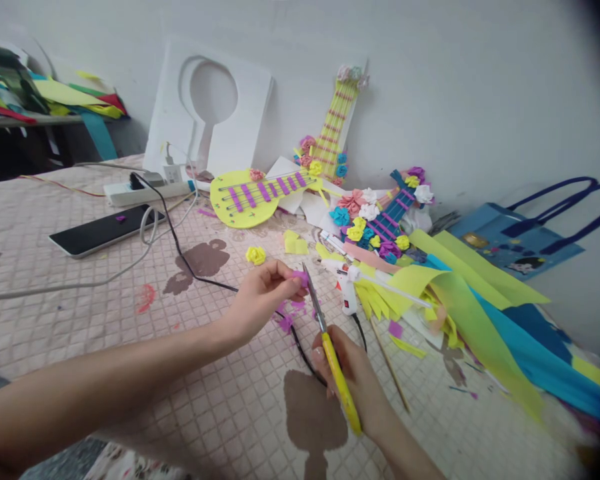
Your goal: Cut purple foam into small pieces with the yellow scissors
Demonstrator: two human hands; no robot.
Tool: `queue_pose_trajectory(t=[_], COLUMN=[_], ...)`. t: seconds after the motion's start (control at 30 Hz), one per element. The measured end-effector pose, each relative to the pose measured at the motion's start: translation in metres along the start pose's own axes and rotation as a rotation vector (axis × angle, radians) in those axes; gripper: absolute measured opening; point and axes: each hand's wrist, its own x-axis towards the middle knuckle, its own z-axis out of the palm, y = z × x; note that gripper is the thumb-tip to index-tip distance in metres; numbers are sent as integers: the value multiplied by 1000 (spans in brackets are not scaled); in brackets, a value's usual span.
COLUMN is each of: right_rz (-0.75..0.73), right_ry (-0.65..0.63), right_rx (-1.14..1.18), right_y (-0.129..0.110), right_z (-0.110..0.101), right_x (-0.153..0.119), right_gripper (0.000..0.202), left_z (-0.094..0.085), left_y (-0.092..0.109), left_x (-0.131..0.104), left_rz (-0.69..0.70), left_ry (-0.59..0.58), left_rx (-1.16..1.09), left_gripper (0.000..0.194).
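My left hand point(270, 288) pinches a small purple paper piece point(301, 278) between thumb and fingers above the table. In my right hand point(344, 363) are scissors with yellow handles point(339, 380), their blades pointing up and away, tips beside the purple piece. Whether the blades touch the paper I cannot tell. Purple scraps point(286, 323) lie on the cloth below my hands. A yellow paper flower point(255, 255) rests just beyond my left hand. To the right of the blades is a white glue gun point(348, 290).
A yellow paper guitar point(245, 200) and flower-decorated instruments point(390, 220) are at the back. Left are a phone point(103, 232), a power strip point(135, 192) and cables. Paper strips point(480, 313), a wooden stick point(390, 367) and a blue bag point(520, 233) are on the right.
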Motion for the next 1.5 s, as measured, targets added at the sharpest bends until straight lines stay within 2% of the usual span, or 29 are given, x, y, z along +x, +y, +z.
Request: queue_pose_trajectory(t=[0.6, 0.83, 1.33, 1.5], right_rz=[17, 1, 29, -57], right_ry=[-38, -13, -46, -100], right_rx=[12, -2, 52, -7], right_y=[3, 1, -1, -4], right_z=[-5, -9, -11, -14], right_x=[-2, -3, -2, -4], right_gripper=[31, 31, 35, 32], left_z=[-1, -6, -16, -17], left_y=[1, 3, 6, 6], left_x=[2, 7, 17, 19], left_rz=[-33, -38, -83, -76], left_ry=[-7, -83, -199, -229], left_rx=[-31, -29, -25, 18], left_gripper=[20, 21, 18, 15])
